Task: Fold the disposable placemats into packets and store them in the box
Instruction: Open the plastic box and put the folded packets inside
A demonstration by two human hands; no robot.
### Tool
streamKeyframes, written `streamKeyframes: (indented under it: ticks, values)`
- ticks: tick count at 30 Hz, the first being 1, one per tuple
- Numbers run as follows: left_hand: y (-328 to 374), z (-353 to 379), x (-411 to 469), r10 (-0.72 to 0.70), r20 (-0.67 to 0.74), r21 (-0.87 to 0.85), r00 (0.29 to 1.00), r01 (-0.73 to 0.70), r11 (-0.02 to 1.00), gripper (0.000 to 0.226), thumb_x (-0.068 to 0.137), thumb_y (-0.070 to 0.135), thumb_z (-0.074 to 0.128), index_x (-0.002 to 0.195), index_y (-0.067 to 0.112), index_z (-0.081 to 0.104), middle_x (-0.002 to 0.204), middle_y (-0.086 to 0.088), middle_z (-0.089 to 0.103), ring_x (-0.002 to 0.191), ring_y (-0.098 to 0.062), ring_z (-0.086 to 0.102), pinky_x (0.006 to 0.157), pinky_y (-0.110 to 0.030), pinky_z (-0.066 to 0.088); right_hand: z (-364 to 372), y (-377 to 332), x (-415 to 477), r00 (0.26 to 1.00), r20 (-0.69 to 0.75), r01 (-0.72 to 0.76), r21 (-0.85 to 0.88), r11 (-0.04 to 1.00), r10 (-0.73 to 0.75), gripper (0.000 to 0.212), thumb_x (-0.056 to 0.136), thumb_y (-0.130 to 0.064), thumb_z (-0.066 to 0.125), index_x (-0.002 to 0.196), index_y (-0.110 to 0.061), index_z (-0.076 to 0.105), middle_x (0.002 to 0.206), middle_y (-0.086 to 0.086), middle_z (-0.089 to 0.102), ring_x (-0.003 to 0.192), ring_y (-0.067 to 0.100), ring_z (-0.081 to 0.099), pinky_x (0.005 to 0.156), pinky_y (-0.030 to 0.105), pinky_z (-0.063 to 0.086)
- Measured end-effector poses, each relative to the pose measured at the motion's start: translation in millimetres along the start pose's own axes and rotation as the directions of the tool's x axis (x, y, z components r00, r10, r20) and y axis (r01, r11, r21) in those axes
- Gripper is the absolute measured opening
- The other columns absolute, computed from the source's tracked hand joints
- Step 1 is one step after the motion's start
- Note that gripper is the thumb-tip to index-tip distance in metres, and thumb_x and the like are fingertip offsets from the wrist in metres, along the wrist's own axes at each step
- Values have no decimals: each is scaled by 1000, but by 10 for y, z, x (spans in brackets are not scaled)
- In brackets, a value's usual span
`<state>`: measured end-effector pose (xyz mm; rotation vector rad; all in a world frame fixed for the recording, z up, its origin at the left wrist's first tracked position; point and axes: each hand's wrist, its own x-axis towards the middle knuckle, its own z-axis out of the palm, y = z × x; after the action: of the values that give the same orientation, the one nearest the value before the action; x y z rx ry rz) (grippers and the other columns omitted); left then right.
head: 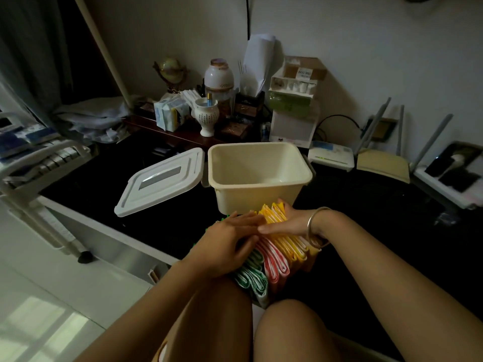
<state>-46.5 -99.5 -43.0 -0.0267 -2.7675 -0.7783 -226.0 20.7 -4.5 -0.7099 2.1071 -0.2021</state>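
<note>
A row of folded placemat packets stands on edge at the near edge of the black table: yellow packets (288, 244), pink ones (275, 262) and green ones (251, 279). My left hand (230, 241) lies over the left side of the row, its fingers bent down on the packets. My right hand (290, 220) cups the yellow packets from the right, thumb laid across their tops, a silver bangle on the wrist. Just behind the packets stands the cream plastic box (264, 192), open, with nothing visible inside.
The box's white lid (162, 180) lies flat to its left. A cluttered shelf with a white vase (206, 117), jars and cartons runs along the back wall. Routers (332, 155) and a tray sit at the right. My knees are below the table edge.
</note>
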Motion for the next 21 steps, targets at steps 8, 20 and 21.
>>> streamKeyframes:
  ticks: [8,20,21]
  values:
    - [22,67,-36,1,-141,59,990,7,998,31,93,33,47,113,22,68,118,5,57,107,-10,56,82,-34,52,76,141,-6,988,-146,49,33,998,-43,132,60,-80,62,149,-27,-20,158,8,20,139,28,33,113,41,30]
    - [46,142,-46,-145,-76,206,986,158,966,53,92,51,31,128,26,60,156,-7,33,148,-28,23,122,-45,11,322,14,50,745,-640,-174,86,981,188,63,96,-61,26,127,-9,46,127,15,58,116,35,55,83,39,42]
    - [58,137,-34,-146,-68,205,987,157,966,52,92,51,31,126,25,61,153,-6,40,145,-26,29,121,-45,15,313,31,57,733,-649,-181,104,978,205,65,93,-65,30,124,-11,50,123,13,60,113,34,57,78,37,41]
